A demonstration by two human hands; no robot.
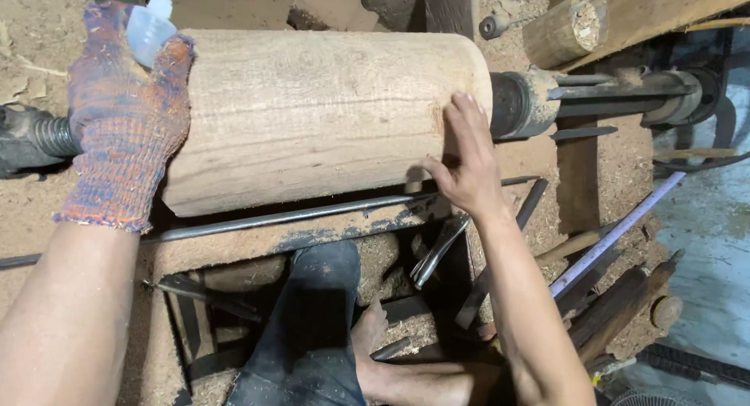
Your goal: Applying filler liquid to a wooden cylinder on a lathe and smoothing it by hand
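Head camera view: a thick, pale, roughly turned wooden cylinder [312,113] lies sideways across the middle of the picture, clamped between a threaded metal spindle [48,137] at its left end and a dark, dust-caked metal chuck [522,103] at its right end. Its surface is already rounded along the whole length, with fine ridges and some darker grain, yet it looks coarse and plain, with no profile cut into it, so by my judgement the shaping is at an early stage.

The left hand [125,117], in a knitted orange-and-blue work glove, is closed around a small translucent white plastic squeeze bottle [150,27] at the cylinder's upper left end, nozzle up; what is in the bottle cannot be told. The bare right hand [467,156] lies open and flat against the cylinder near its right end, fingers spread upward.

Just below the cylinder a long thin steel bar [273,219] runs along the sawdust-covered bench [312,238]. Under it are the person's knee in dark blue trousers [312,320] and a bare foot [375,351]. Several metal turning chisels [437,250] lie loose in the sawdust beneath the right wrist. A short round log piece [566,27] lies at the upper right, well apart.
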